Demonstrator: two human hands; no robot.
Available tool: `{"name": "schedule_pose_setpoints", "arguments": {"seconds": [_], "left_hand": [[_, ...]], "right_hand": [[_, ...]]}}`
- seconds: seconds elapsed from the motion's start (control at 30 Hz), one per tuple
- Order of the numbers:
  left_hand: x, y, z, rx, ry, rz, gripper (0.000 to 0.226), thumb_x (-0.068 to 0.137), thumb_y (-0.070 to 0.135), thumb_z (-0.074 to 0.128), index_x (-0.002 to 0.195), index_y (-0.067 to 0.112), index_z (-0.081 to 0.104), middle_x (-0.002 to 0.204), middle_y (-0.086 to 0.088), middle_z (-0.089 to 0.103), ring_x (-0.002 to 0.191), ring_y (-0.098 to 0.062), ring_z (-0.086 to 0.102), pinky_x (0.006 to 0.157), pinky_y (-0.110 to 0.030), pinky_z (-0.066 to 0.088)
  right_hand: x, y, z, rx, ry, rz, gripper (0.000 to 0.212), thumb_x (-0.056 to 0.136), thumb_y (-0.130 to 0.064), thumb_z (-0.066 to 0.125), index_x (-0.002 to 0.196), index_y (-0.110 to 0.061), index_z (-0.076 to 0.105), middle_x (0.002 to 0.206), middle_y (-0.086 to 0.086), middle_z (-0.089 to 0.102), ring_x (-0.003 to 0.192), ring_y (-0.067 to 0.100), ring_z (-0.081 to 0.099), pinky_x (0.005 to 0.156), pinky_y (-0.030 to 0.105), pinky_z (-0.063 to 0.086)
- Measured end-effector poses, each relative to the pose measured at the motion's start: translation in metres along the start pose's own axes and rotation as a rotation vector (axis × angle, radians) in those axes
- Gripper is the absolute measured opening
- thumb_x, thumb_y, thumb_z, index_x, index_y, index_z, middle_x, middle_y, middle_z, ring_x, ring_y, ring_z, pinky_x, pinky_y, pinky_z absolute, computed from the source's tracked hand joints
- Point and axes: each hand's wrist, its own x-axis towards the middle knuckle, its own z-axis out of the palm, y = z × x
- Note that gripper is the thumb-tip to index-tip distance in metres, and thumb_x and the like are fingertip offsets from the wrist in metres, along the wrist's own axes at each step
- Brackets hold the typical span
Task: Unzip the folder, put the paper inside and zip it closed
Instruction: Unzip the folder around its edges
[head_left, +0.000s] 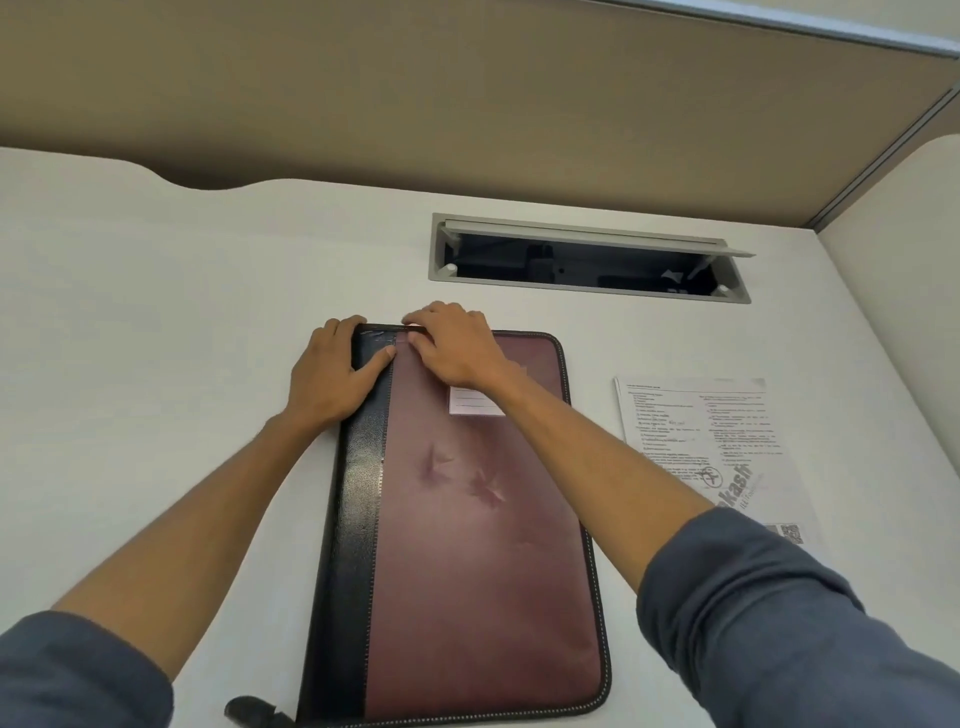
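A maroon folder (467, 561) with a black spine strip and a zip round its edge lies flat on the white desk (156, 338). A small white label is stuck on its cover. My left hand (332, 379) grips the folder's far left corner, thumb on the black strip. My right hand (457, 348) sits at the far edge next to it, fingers curled and pinching at the zip there; the zip pull itself is hidden. A printed paper sheet (711, 457) lies on the desk to the right of the folder, apart from it.
An open grey cable hatch (587, 260) is set into the desk beyond the folder. A tan partition wall (467, 93) runs along the back and right. A black strap end (254, 709) pokes out at the folder's near left corner.
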Motion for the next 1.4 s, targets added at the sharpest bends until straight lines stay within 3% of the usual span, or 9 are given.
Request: {"name": "schedule_pose_setpoints", "arguments": {"seconds": [0.17,0.37,0.6,0.77,0.9,1.03,1.2,1.33,1.4], "left_hand": [[-0.001,-0.003,0.004,-0.132,0.056,-0.017,0.057,0.082,0.061,0.061,0.125,0.023,0.052,0.111,0.000,0.059,0.104,-0.021,0.052,0.079,-0.034,0.042],[-0.002,-0.005,0.008,-0.285,0.103,-0.063,0.066,0.075,0.055,0.071,0.128,0.023,0.046,0.093,0.005,0.053,0.091,-0.018,0.051,0.076,-0.030,0.040],[-0.001,-0.006,0.010,-0.345,0.124,-0.092,0.073,0.068,0.057,0.074,0.124,0.025,0.039,0.094,0.005,0.056,0.086,-0.015,0.055,0.070,-0.023,0.039],[-0.002,-0.007,0.010,-0.358,0.134,-0.101,0.074,0.065,0.062,0.073,0.120,0.028,0.035,0.097,0.005,0.056,0.083,-0.013,0.055,0.068,-0.022,0.038],[-0.001,-0.009,0.011,-0.352,0.145,-0.108,0.074,0.068,0.058,0.075,0.121,0.025,0.037,0.096,0.004,0.057,0.084,-0.014,0.055,0.071,-0.025,0.038],[-0.002,-0.008,0.011,-0.346,0.149,-0.114,0.075,0.069,0.056,0.076,0.124,0.023,0.037,0.095,0.004,0.056,0.085,-0.014,0.055,0.073,-0.026,0.038],[-0.002,-0.008,0.009,-0.296,0.137,-0.089,0.071,0.072,0.059,0.070,0.131,0.026,0.046,0.097,0.007,0.055,0.089,-0.012,0.051,0.077,-0.027,0.037],[0.000,-0.006,0.008,-0.207,0.105,-0.043,0.062,0.076,0.062,0.062,0.128,0.027,0.056,0.094,0.004,0.055,0.092,-0.015,0.049,0.075,-0.029,0.036],[0.000,-0.007,0.008,-0.210,0.097,-0.045,0.059,0.079,0.059,0.064,0.127,0.026,0.056,0.096,0.005,0.055,0.094,-0.016,0.049,0.076,-0.030,0.037]], "right_hand": [[0.033,-0.012,-0.004,0.150,-0.174,0.005,0.033,0.095,-0.022,0.045,0.121,-0.020,0.065,0.127,0.005,0.063,0.116,0.026,0.055,0.095,0.039,0.045],[0.055,-0.021,-0.007,0.289,-0.300,-0.011,0.037,0.090,-0.008,0.043,0.114,-0.015,0.070,0.122,0.006,0.067,0.110,0.024,0.057,0.097,0.035,0.044],[0.072,-0.035,-0.005,0.322,-0.367,-0.044,0.036,0.094,-0.005,0.041,0.118,-0.009,0.067,0.129,0.008,0.062,0.119,0.022,0.052,0.096,0.027,0.038],[0.082,-0.039,-0.009,0.298,-0.420,-0.080,0.038,0.090,-0.001,0.039,0.104,-0.011,0.073,0.110,0.007,0.065,0.098,0.017,0.052,0.082,0.023,0.036],[0.086,-0.037,-0.014,0.205,-0.418,-0.124,0.039,0.085,0.003,0.041,0.102,-0.012,0.072,0.096,0.002,0.062,0.093,0.018,0.054,0.078,0.026,0.040],[0.088,-0.034,-0.021,0.096,-0.377,-0.215,0.025,0.085,-0.002,0.054,0.098,-0.012,0.073,0.100,0.006,0.071,0.098,0.020,0.064,0.086,0.033,0.051],[0.091,-0.033,-0.030,-0.187,-0.355,-0.353,0.019,0.086,-0.009,0.059,0.097,-0.016,0.074,0.099,0.002,0.070,0.091,0.020,0.063,0.079,0.033,0.051],[0.086,-0.033,-0.035,-0.463,-0.286,-0.483,0.016,0.087,-0.016,0.056,0.087,-0.020,0.072,0.073,-0.001,0.054,0.067,0.025,0.051,0.053,0.025,0.032],[0.081,-0.034,-0.036,-0.600,-0.263,-0.579,0.017,0.086,-0.013,0.054,0.077,-0.016,0.068,0.064,0.002,0.044,0.061,0.028,0.047,0.051,0.028,0.029]]}}
